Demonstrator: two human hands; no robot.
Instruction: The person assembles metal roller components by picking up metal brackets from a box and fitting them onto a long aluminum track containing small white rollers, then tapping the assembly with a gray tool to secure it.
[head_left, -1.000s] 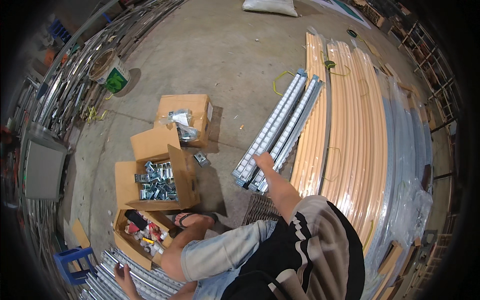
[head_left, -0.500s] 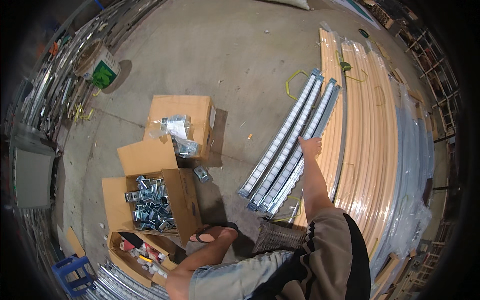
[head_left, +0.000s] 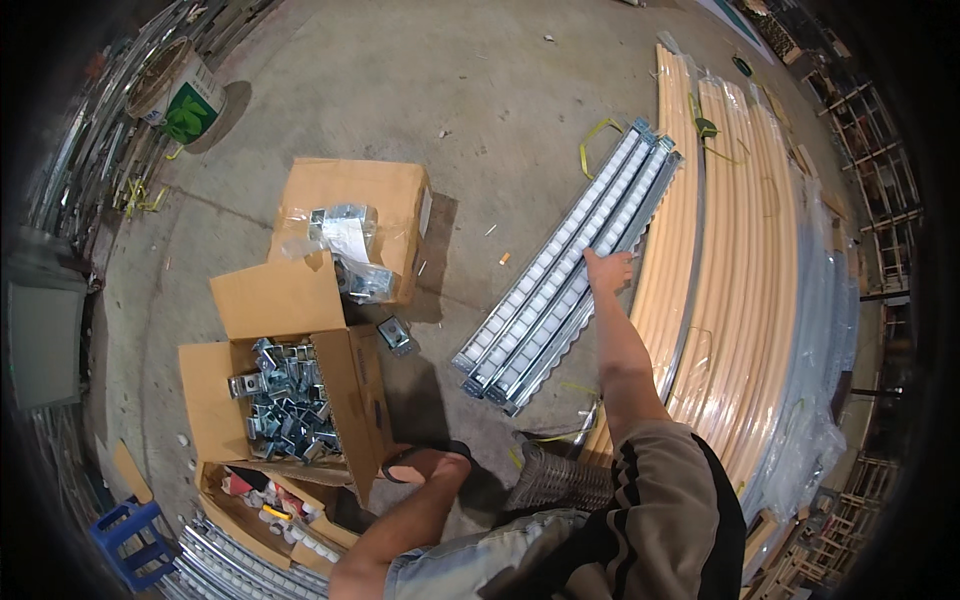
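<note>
Roller tracks (head_left: pixel 527 318), long metal channels with rows of white rollers, lie side by side at a slant in front of me. My right hand (head_left: pixel 608 268) is at the right edge of this group, around its middle. The thumb reaches over the top of a track, and the other fingers curl at its outer side, partly hidden. The outermost track has a wavy edge. Beside the tracks lie long tan tubes (head_left: pixel 740 290) in clear plastic wrap. My left hand is out of the picture.
An open carton (head_left: pixel 215 400) full of metal brackets (head_left: pixel 290 405) stands on the left. Behind it is a closed carton (head_left: pixel 390 185) with bagged brackets on top. A bucket (head_left: pixel 190 105), a blue stool (head_left: pixel 130 545) and a woven grey seat (head_left: pixel 565 480) are around me.
The roller tracks lie closer together than before, with the gaps between them narrower. My right hand has stayed at their right edge. The view has shifted slightly.
</note>
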